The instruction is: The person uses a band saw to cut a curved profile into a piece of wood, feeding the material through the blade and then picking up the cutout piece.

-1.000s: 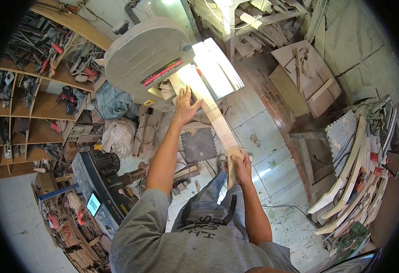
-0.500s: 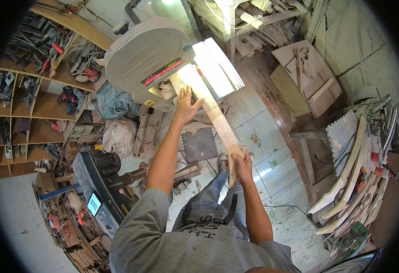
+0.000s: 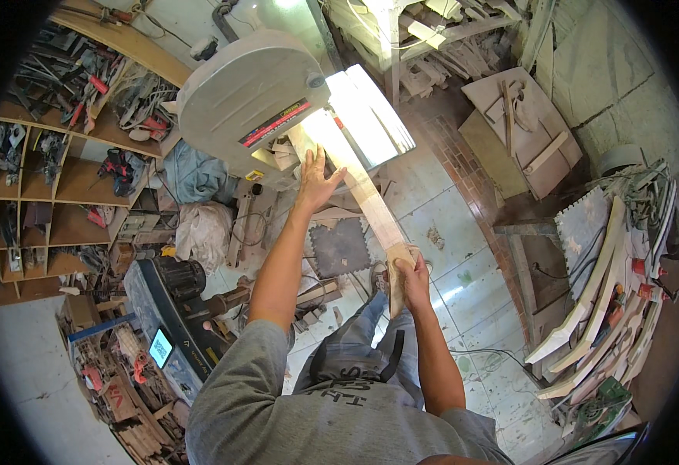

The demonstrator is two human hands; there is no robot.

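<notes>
A long, pale wooden board (image 3: 379,213) runs from the brightly lit table of a bandsaw (image 3: 254,89) back toward my body. My left hand (image 3: 320,182) lies on the board's left edge near the saw table, fingers stretched out and thumb spread across the wood. Around the board's near end, my right hand (image 3: 413,280) is closed, with the thumb on top. The board's far end sits under the saw's grey upper housing. Glare and the housing hide the blade and the cutting point.
Small wood offcuts (image 3: 283,153) lie on the saw table left of the board. At left stand wooden shelves (image 3: 72,186) with tools and a dark machine with a motor (image 3: 178,277). Curved wooden pieces (image 3: 587,302) are stacked at right. A grey mat (image 3: 339,246) lies on the tiled floor.
</notes>
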